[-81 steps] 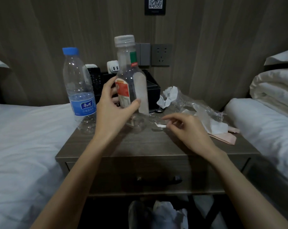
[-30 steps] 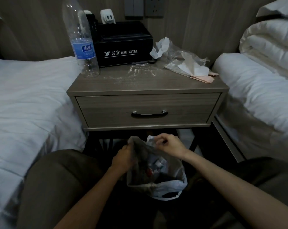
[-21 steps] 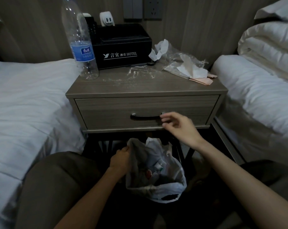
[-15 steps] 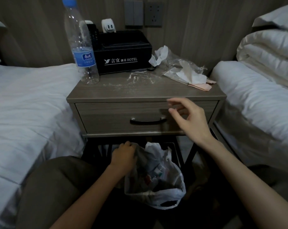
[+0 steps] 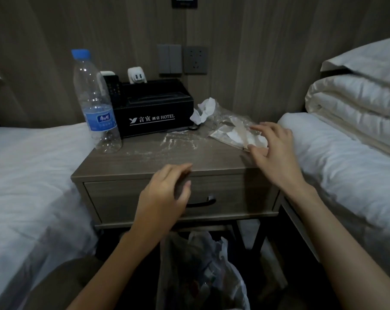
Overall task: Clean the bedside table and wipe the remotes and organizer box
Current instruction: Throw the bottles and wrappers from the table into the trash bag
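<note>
Clear ribbed water bottle [image 5: 95,104] on bench [image 5: 145,166], left corner. Remotes [image 5: 113,88] upright in glossy black organizer box [image 5: 153,108] at the back. Left hand [image 5: 165,195] is up from the trash bag [image 5: 212,276], loosely curled, empty. Crumpled tissue [image 5: 204,109], crinkly plastic wrapper [image 5: 232,130]: right hand [image 5: 272,151] now spread on it. Litter next, wiping not started.

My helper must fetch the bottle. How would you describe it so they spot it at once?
Look at the bedside table between the left bed and right bed. At its left edge, beside the black box, stands a clear plastic bottle. Only it has a blue cap and blue label.
</note>
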### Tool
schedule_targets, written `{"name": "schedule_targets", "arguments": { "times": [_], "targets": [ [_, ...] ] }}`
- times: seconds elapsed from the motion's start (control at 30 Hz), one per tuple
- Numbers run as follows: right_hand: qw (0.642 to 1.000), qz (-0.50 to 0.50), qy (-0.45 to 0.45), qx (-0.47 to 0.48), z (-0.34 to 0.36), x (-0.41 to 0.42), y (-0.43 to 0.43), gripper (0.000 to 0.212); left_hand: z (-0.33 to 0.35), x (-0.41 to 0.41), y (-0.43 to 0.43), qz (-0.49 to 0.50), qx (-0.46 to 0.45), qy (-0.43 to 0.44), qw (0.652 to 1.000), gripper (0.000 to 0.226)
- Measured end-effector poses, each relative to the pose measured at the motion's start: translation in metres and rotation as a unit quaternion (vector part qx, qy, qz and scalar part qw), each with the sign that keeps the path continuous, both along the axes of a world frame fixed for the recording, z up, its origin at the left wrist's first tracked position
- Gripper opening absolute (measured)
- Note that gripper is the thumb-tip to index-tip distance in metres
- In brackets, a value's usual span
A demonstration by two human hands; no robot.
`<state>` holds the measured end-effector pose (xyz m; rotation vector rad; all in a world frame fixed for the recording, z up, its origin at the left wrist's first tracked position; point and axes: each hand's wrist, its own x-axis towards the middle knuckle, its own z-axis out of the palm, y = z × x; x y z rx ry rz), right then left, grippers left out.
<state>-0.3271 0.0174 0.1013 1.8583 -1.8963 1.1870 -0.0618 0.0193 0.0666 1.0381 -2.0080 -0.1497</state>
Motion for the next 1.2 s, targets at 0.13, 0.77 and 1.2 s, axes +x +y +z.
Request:
{"name": "schedule_targets", "arguments": {
  "times": [0.13, 0.77, 1.2],
  "targets": [
    [0.997, -0.033, 0.014, 0.068, 0.003, -0.014, -0.023, 0.051, 0.025, -0.021, -0.032, -0.026, 0.018, -0.007, 0.999, 0.039],
    [0.99, 0.003, -0.077, 0.117, 0.002, -0.04, -0.062, 0.014, 0.079, -0.136, -0.188, -0.099, 0.016, -0.276, 0.956, 0.072],
    [0.982, 0.004, -0.16, -0.099, 0.019, -0.049, -0.049, 0.024, 0.098, -0.153, -0.216, -0.034, -0.022, -0.085, 0.996, 0.049]
  ]
}}
